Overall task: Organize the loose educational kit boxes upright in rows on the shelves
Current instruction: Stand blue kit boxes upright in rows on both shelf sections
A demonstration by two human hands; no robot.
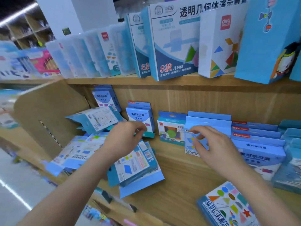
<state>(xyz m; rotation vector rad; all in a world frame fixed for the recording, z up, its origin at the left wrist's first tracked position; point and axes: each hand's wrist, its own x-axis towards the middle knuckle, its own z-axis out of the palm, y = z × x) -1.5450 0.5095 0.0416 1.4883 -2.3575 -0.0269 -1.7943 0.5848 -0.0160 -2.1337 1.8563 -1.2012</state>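
My left hand [124, 138] pinches a small teal box [147, 134] in front of an upright blue kit box [140, 117] at the back of the middle shelf. My right hand [211, 142] grips the front face of an upright blue kit box [206, 126] beside a white and teal box [169, 130]. Several blue kit boxes lie loose and tilted on the left, one [96, 119] leaning, one [135, 163] flat under my left wrist, another [75, 152] further left.
The wooden shelf [177, 173] holds a leaning row of blue boxes [259, 144] on the right and a shapes box [228, 206] at the front. The upper shelf [114, 79] carries upright geometry kits [172, 44]. A cardboard divider [42, 111] stands on the left.
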